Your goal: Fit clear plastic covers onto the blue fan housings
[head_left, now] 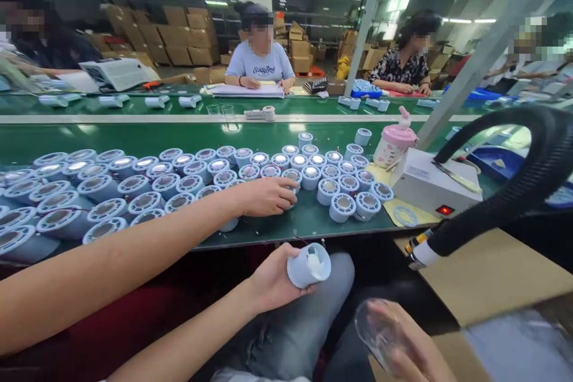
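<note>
Left hand (268,283) grips blue cup (308,265) above lap, open end facing right. Right hand (412,352), low right, closed around clear part (378,328), blurred. Other hand (266,196), likely co-worker's, reaches among cups (344,206) on table (134,137). Judged step: bringing clear part to cup. Next move calls for lining up part with open end, cup steady.

Three hands in view. One hand (268,196) reaches from the left onto the green bench (134,137), fingers (286,191) touching a pale blue cup (293,178) at the near edge of the packed cluster. Lower hand (273,280) grips a blue cylinder (308,265) over the lap, open end facing right. Near right – a blurred hand (407,340) holding a clear cover (376,328). Black hose (514,191) arcs over a white box (425,182), red light on.
</note>
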`<state>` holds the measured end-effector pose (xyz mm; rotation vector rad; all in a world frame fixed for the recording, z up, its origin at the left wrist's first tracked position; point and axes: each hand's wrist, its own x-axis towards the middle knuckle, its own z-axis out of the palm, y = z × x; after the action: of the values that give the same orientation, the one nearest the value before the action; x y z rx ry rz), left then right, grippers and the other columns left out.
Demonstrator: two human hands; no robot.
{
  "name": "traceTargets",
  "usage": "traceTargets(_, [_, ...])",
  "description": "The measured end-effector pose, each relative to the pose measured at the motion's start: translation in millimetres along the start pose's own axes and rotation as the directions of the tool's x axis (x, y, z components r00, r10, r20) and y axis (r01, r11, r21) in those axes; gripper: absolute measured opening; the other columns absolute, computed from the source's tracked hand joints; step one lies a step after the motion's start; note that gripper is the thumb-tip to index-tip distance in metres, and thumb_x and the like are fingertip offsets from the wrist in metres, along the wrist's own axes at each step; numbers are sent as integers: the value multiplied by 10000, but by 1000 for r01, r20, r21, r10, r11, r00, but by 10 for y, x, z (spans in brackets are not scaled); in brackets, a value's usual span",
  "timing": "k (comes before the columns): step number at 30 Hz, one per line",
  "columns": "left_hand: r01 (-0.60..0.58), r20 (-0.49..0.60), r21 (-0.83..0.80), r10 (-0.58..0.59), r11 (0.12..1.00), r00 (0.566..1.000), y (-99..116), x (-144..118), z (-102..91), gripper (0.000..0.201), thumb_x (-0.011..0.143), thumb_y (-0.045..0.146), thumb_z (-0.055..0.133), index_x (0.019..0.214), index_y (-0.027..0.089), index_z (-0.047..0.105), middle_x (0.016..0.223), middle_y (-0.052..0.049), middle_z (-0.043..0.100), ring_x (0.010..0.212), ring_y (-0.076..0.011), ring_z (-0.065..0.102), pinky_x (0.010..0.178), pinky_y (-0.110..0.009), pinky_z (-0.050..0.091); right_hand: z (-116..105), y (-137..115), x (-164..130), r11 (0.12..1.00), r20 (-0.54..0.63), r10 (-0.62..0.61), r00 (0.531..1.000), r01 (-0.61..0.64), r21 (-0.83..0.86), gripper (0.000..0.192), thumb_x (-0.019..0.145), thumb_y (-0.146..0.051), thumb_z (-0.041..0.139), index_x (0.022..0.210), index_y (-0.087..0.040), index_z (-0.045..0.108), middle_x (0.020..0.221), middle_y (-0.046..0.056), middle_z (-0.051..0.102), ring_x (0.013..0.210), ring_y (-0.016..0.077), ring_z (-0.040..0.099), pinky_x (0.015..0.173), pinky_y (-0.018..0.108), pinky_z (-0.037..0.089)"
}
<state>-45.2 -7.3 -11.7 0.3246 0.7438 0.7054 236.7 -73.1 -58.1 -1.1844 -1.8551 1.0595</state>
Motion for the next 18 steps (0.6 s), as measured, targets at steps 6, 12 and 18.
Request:
traceTargets(6, [380,135,207,-411,902,902,-200,315,-26,979,628,925,186,884,88,624,699,-103,644,486,-182,585,299,-217,345,117,-351,202,819,133,-189,973,231,-525,461,850,-312,595,1308,-296,544,1239,134,558,1087,286,585,860,426,547])
traceTargets(12, [288,130,640,-470,712,873,-231,415,39,929,655,910,131,851,136,606,522,-8,537,334,-97,389,293,-212,280,178,-561,350,646,227,-147,963,267,-715,463,831,-280,618,1289,-271,546,1252,153,559,967,318,586,715,465,555])
traceTargets(18, [-152,209,964,-265,219,941,-87,250,260,401,815,563,545,918,182,620,784,-13,591,672,-145,546,556,-223,430,138,-506,389,666,211,-44,977,186,-722,228,765,-155,675,989,-195,658,1233,119,586,992,303,586,710,423,552])
